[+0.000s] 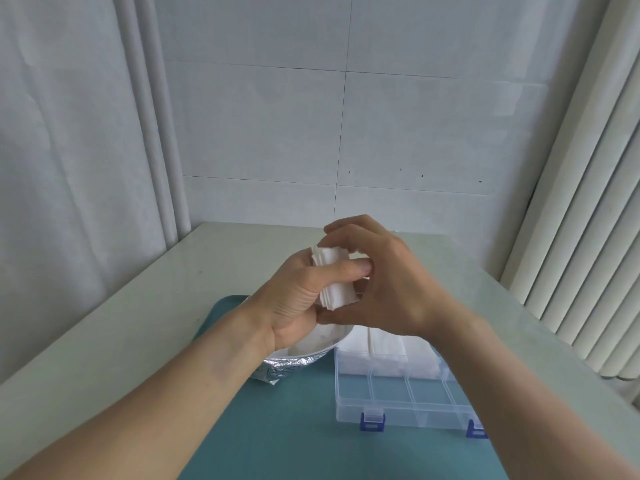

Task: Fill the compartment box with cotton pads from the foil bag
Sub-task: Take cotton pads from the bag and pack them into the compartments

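Stack of white square cotton pads (335, 285), up in the air over the far edge of the teal mat (304, 427), between both hands. Gripped by the left hand (302, 299), thumb across the front of the stack, other fingers curled behind. Pinched too by the right hand (379, 282), fingertips on the top edge, thumb under the bottom edge.

Shiny silver foil bag (289, 365) on the mat's far left part, just under the left wrist, mouth open, white inside, more pads in there perhaps but hard to tell. Clear plastic compartment box (405, 393) with two blue clips along its near edge, just right of the bag, near the mat's right edge, partly hidden by the right forearm. White pads already in its far row; near row bare.

Pale green table (156, 299) under the mat, pushed against a white tiled wall (346, 116).
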`<control>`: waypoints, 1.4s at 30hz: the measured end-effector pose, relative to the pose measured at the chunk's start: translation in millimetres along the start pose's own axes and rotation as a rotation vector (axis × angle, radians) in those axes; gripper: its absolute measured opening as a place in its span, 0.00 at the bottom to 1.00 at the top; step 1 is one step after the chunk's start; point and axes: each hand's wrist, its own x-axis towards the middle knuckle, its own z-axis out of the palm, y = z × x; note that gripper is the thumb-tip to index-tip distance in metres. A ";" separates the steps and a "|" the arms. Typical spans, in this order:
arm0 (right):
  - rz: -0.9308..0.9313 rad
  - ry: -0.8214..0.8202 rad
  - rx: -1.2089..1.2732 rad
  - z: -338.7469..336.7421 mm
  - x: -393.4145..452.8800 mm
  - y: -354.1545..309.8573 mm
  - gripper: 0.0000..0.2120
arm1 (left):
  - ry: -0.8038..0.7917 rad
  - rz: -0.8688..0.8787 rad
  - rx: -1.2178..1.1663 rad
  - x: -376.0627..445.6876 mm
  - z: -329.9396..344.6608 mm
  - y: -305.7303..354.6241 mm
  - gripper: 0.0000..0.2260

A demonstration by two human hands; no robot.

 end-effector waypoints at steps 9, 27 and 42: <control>0.015 0.042 -0.054 -0.9 0.3 3.7 0.47 | -0.019 -0.054 0.084 -2.3 -0.5 1.0 0.14; 0.010 -0.006 -0.116 4.8 -0.1 5.4 0.34 | -0.024 -0.070 0.111 -4.8 7.0 9.3 0.08; -0.021 0.003 -0.244 9.1 -0.1 -3.5 0.31 | 0.059 -0.036 0.124 -5.3 3.6 6.6 0.07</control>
